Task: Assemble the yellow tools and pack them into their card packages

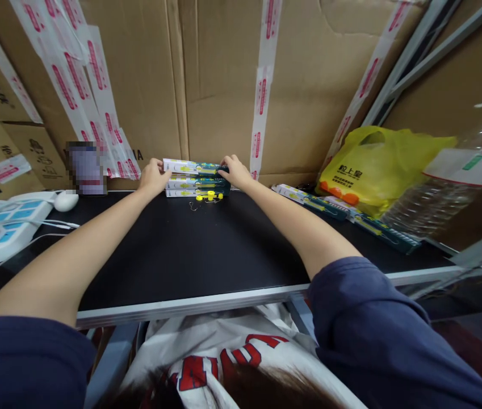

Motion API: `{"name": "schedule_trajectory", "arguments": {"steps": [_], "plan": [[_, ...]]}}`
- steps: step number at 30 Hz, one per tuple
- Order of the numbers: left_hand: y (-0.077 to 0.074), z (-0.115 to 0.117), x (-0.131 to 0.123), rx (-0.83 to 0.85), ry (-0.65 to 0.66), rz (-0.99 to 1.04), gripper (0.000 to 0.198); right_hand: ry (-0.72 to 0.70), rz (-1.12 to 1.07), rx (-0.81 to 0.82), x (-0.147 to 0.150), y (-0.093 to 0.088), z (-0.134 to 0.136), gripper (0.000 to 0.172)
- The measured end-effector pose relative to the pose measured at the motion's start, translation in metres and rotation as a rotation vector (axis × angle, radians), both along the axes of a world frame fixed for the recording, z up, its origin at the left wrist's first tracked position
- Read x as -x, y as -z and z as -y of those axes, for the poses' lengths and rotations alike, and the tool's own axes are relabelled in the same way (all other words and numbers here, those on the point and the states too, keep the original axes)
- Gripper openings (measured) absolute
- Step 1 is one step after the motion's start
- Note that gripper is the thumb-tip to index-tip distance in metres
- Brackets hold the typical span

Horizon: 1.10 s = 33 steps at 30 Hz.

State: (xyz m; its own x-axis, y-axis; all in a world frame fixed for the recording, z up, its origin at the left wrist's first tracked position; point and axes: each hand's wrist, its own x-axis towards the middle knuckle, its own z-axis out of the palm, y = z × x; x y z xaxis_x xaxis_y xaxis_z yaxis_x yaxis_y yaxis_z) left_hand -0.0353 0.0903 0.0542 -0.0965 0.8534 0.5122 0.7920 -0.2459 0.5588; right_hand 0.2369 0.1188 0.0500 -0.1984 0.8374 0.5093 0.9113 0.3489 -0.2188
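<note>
At the back of the black table [206,250], my left hand [154,175] grips the left end of a long, slim printed box [193,167]. The fingers of my right hand [235,171] are closed on its right end. That box lies on top of a stack of similar boxes [198,183], against the cardboard behind. Small yellow round pieces [210,196] and a thin wire-like bit [193,207] lie in front of the stack.
More slim boxes [313,201] lie at the right, beside a yellow plastic bag [377,165] and a large clear bottle [449,176]. A white power strip [11,224] with cables and a white rounded object [66,201] are at the left. Tall taped cardboard [219,85] stands behind.
</note>
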Motion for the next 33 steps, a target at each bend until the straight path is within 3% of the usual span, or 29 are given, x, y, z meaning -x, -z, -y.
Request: {"name": "schedule_trajectory", "arguments": {"steps": [9, 13, 17, 20, 24, 26, 29, 33], "plan": [[0.011, 0.002, -0.013, 0.147, -0.057, -0.158, 0.054, 0.076, 0.126, -0.014, 0.006, 0.006, 0.003, 0.035], [0.016, 0.023, -0.016, 0.155, -0.069, -0.262, 0.074, 0.071, 0.131, -0.029, 0.004, 0.008, 0.011, 0.041], [0.027, 0.06, -0.026, 0.08, 0.053, -0.41, 0.076, 0.049, 0.191, -0.118, -0.023, 0.013, 0.021, 0.041], [0.035, 0.088, -0.04, 0.03, 0.209, -0.529, 0.072, 0.124, 0.209, -0.158, -0.063, 0.02, 0.031, 0.038], [0.045, 0.101, -0.052, -0.154, 0.407, -0.686, 0.041, 0.28, 0.197, -0.106, -0.116, 0.029, 0.042, 0.027], [0.049, 0.099, -0.05, -0.197, 0.423, -0.714, 0.031, 0.354, 0.181, -0.071, -0.131, 0.031, 0.045, 0.027], [0.052, 0.094, -0.041, -0.131, 0.383, -0.617, 0.026, 0.393, 0.235, -0.023, -0.136, 0.03, 0.047, 0.029], [0.052, 0.091, -0.031, -0.013, 0.345, -0.524, 0.03, 0.454, 0.365, 0.202, -0.129, 0.024, 0.048, 0.03]]}}
